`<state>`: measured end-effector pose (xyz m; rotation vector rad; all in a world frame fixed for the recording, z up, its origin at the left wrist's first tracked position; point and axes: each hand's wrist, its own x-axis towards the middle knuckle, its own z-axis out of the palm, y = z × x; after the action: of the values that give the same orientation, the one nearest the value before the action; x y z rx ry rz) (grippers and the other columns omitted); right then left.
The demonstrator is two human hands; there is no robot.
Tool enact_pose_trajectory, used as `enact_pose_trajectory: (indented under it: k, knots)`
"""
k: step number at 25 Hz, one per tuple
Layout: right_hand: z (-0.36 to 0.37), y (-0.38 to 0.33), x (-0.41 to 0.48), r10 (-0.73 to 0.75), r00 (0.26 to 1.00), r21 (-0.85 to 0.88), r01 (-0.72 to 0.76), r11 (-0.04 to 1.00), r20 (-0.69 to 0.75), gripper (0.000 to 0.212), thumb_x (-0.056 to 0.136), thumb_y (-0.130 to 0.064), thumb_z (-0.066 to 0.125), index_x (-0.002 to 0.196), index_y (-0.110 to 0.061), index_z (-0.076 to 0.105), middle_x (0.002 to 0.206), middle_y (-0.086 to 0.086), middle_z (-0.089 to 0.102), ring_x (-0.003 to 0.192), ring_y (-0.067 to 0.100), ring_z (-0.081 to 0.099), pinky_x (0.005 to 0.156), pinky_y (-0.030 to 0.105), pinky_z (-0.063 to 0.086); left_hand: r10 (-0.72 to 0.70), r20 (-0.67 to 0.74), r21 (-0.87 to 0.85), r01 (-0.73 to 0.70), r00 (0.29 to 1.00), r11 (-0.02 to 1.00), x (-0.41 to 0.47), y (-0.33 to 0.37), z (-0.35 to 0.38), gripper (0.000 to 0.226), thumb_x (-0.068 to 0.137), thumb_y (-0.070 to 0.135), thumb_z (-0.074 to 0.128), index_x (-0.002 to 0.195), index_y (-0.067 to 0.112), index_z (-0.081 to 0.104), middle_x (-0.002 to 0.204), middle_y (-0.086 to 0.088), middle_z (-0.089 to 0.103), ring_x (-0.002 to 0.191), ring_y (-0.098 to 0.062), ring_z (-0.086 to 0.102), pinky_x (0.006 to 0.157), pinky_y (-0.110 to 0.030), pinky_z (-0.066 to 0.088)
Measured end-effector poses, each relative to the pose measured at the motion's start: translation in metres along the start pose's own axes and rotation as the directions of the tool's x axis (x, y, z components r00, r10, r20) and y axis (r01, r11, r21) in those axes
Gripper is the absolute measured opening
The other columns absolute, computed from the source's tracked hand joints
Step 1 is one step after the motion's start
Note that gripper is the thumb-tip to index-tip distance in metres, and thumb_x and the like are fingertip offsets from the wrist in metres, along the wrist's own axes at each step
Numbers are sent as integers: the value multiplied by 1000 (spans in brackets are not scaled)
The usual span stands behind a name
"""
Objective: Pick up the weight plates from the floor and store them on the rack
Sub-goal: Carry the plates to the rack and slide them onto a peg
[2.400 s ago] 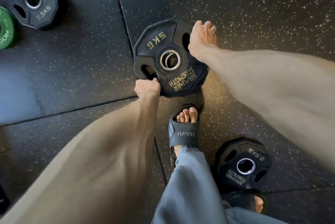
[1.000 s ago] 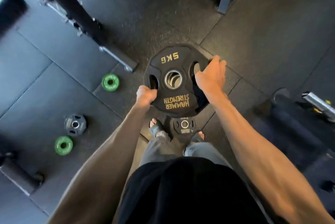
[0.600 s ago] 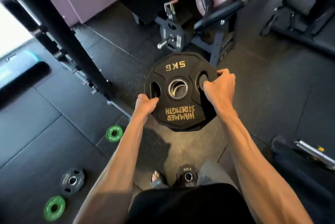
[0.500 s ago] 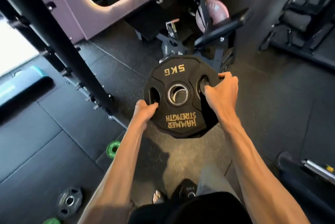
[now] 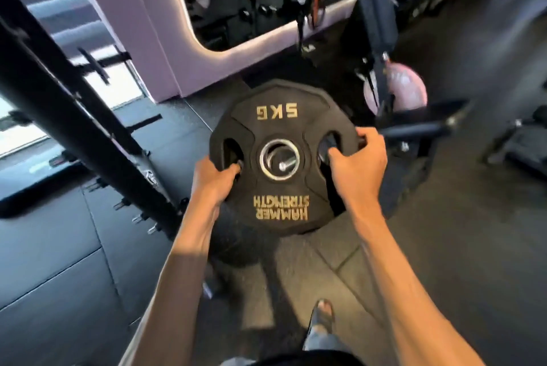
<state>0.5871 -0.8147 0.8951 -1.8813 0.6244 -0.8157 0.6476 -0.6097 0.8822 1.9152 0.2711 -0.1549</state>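
Near edge: a sandalled foot (image 5: 324, 314) is standing on the dark speckled rubber floor (image 5: 461, 262), open floor spreading right. Both arms are reaching forward, holding up the black twelve-sided rubber weight plate marked 5KG (image 5: 276, 158), off the floor. The left hand (image 5: 214, 180) is clenching its left grip slot; the right hand (image 5: 356, 163) is wrapping the right slot and rim. A metal peg end (image 5: 286, 165) is showing through the steel centre ring. A slanted black steel rack beam (image 5: 74, 117) is crowding the left; a blurred pink ball (image 5: 405, 90) is sitting far right.
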Motion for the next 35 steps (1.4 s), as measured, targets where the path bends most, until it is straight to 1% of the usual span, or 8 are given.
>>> enact_pose_trajectory:
  k: [3, 6, 14, 20, 23, 28, 31, 35]
  knots:
    - [50, 2, 101, 13, 995, 4, -14, 1000, 96, 32, 70, -12, 78, 98, -11, 63, 101, 14, 63, 85, 22, 59, 74, 22, 44, 7, -146, -10, -8, 989, 1000, 63, 42, 24, 19, 83, 11, 70, 102, 14, 72, 97, -3, 71, 90, -19, 67, 75, -29, 57]
    - [116, -11, 176, -19, 981, 39, 12, 999, 194, 32, 72, -13, 78, 100, -12, 62, 104, 12, 63, 86, 19, 59, 66, 10, 39, -24, -250, -29, 17, 968, 999, 149, 71, 28, 29, 80, 15, 72, 109, 9, 70, 103, -10, 72, 95, -25, 69, 85, -38, 57]
    - [363, -39, 323, -49, 958, 147, 7, 989, 283, 40, 60, -32, 69, 95, -15, 65, 98, 12, 68, 86, 24, 67, 83, 43, 56, -27, -344, -48, 12, 939, 999, 395, 118, -4, 15, 84, 8, 65, 99, 8, 65, 83, -4, 64, 66, -13, 59, 52, -17, 45]
    - [552, -57, 411, -52, 916, 195, -29, 980, 397, 38, 60, -38, 72, 91, -18, 61, 95, 12, 67, 87, 27, 65, 81, 41, 54, -112, -435, -22, 114, 893, 993, 571, 149, -47, 17, 82, 7, 67, 98, 2, 66, 81, -10, 66, 74, -25, 63, 62, -32, 50]
    - [655, -66, 460, -64, 892, 227, -44, 973, 448, 33, 62, -29, 72, 89, -15, 61, 92, 11, 67, 83, 25, 64, 73, 35, 51, -114, -483, -13, 123, 868, 992, 669, 162, -62, 11, 82, 4, 65, 72, 9, 62, 64, -6, 59, 60, -21, 57, 54, -27, 43]
    - [779, -86, 538, -25, 874, 220, -94, 971, 485, 30, 69, -9, 76, 96, -8, 63, 97, 11, 66, 85, 22, 62, 65, 16, 39, -135, -514, 52, 188, 847, 981, 805, 195, -80, 7, 83, 8, 68, 89, 5, 66, 80, -13, 63, 75, -21, 59, 65, -30, 41]
    - [850, -104, 581, -20, 865, 201, -94, 975, 502, 36, 70, -5, 76, 103, -6, 63, 102, 11, 65, 89, 22, 63, 65, 13, 41, -136, -514, 34, 178, 847, 983, 882, 215, -93, 6, 74, 15, 70, 75, 12, 64, 74, -11, 66, 72, -24, 62, 64, -36, 48]
    - [947, -133, 627, -71, 850, 238, -65, 969, 522, 37, 67, -4, 75, 102, -6, 64, 101, 12, 67, 83, 20, 62, 60, 6, 39, -157, -560, -52, 155, 813, 987, 975, 232, -120, 18, 80, 4, 65, 69, 17, 59, 63, -2, 58, 56, -17, 53, 51, -24, 41]
